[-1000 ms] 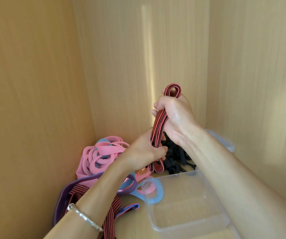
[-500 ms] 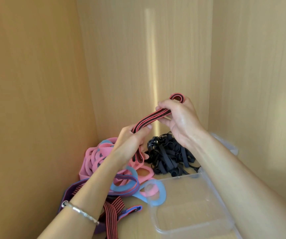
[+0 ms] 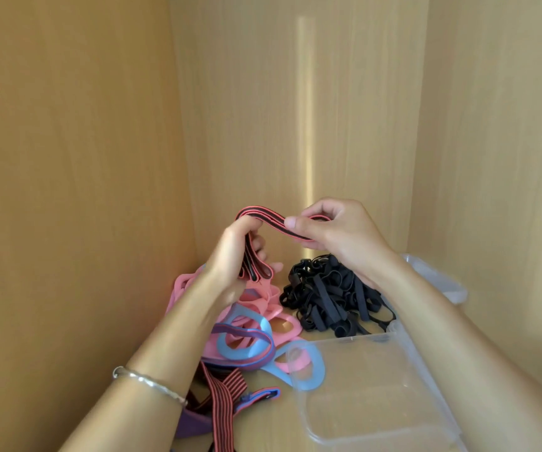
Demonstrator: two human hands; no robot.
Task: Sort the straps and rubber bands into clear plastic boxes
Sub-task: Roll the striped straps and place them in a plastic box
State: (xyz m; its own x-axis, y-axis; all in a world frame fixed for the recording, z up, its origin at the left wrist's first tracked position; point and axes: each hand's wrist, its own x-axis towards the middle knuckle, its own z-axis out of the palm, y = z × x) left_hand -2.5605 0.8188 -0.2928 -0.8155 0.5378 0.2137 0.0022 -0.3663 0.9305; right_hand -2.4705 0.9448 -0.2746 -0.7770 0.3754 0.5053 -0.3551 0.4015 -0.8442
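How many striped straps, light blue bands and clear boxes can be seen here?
Striped straps: 2, one held in both hands, one lying at the bottom
Light blue bands: 2, the second by the near box's corner
Clear boxes: 2, the far one partly hidden behind the right arm
Total: 6

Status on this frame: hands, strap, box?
Left hand, right hand both grip striped strap, folded, midair. Clear box open, lower right. Path to it unobstructed.
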